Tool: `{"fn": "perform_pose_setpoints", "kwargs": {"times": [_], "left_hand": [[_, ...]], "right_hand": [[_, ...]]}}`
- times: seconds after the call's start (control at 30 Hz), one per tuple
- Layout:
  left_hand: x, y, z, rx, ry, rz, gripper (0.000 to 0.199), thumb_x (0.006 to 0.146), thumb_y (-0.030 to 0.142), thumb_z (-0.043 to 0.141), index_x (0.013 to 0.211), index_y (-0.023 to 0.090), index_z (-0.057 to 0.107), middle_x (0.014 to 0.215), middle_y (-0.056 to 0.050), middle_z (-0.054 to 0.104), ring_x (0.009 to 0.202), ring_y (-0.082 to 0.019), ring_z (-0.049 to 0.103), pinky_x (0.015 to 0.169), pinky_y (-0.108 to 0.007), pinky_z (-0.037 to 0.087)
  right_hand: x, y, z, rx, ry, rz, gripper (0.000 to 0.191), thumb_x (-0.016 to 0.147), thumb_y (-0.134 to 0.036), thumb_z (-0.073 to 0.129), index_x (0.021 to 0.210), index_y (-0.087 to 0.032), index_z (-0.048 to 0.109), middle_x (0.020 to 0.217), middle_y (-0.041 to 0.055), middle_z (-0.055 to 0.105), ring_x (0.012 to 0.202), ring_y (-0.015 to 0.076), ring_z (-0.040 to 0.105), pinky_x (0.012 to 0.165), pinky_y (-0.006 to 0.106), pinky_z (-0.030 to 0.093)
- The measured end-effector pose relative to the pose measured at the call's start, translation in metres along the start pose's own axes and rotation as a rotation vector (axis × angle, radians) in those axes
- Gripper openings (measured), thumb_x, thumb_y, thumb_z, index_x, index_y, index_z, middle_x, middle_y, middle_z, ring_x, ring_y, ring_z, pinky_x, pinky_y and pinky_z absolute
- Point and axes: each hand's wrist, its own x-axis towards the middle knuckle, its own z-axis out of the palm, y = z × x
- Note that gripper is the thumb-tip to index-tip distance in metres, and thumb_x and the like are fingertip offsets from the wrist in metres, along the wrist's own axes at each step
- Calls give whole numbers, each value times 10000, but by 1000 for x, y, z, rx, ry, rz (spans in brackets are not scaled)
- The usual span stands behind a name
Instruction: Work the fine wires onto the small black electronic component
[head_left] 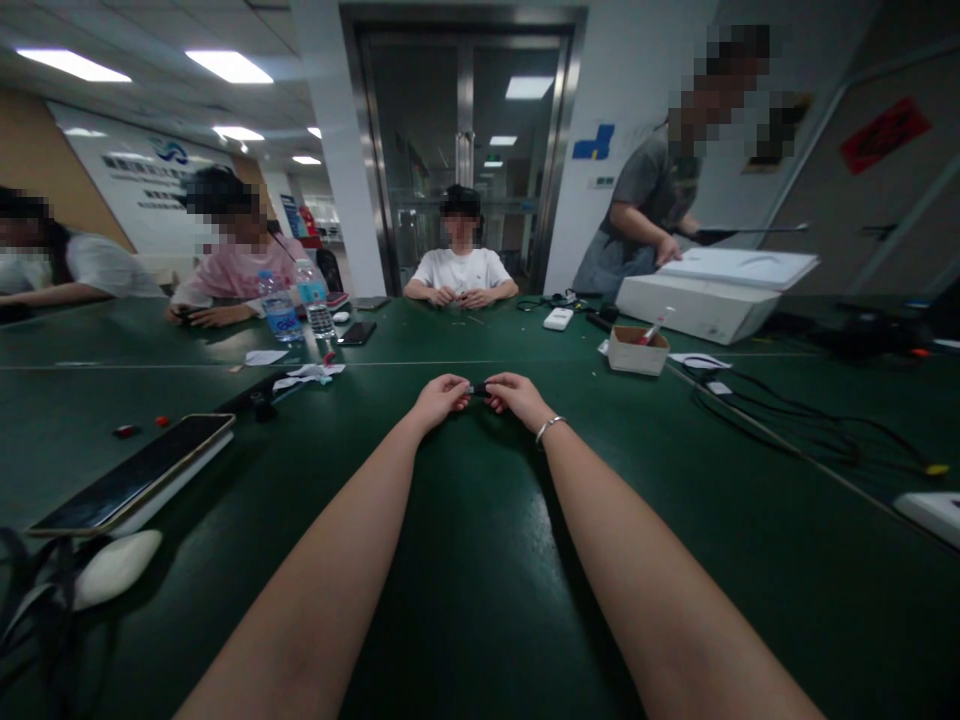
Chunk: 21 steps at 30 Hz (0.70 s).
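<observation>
My left hand (441,402) and my right hand (520,398) meet over the green table (480,560), straight ahead of me. Between their fingertips is a small black piece (478,389) with a lighter, metal-looking part on its left side. The fingers of my left hand pinch the left end, and those of my right hand pinch the right end. Both hands are closed, and the fingers cover much of the piece, so its exact kind cannot be told. A silver bracelet (550,430) circles my right wrist.
At the left lie a phone (142,475) on a white box and a pale oval object (118,568). Bottles (315,300) stand farther back. A small carton (637,352), cables (795,430) and a white box (694,308) are at right. Several people are around the table.
</observation>
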Motion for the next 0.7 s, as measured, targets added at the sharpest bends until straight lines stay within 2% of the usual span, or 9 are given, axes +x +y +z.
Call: {"fn": "perform_pose_setpoints", "kwargs": {"times": [0.37,0.57,0.7], "left_hand": [[-1,1,-1,15,-5,-3,129,810,197,621,895,103,598,677,-28,624,563,-83,562,590,-229,451],[0,-1,-1,-1,-6,3,154,783,193,646,901,104,600,704,-35,628,582,-87,564,598,-236,454],[-3,0,-3,11,2,31,234,712,206,714,907,117,620,755,-44,634,641,-103,577,629,-258,474]], "right_hand": [[-1,-2,2,-19,7,5,86,802,-35,591,850,-106,603,514,-11,614,411,67,541,404,145,445],[0,-1,2,-8,4,4,91,811,-29,572,855,-102,605,512,-7,614,411,70,540,403,148,448],[1,-1,2,3,0,1,84,812,-33,576,850,-104,603,511,-6,614,410,71,541,406,149,452]]}}
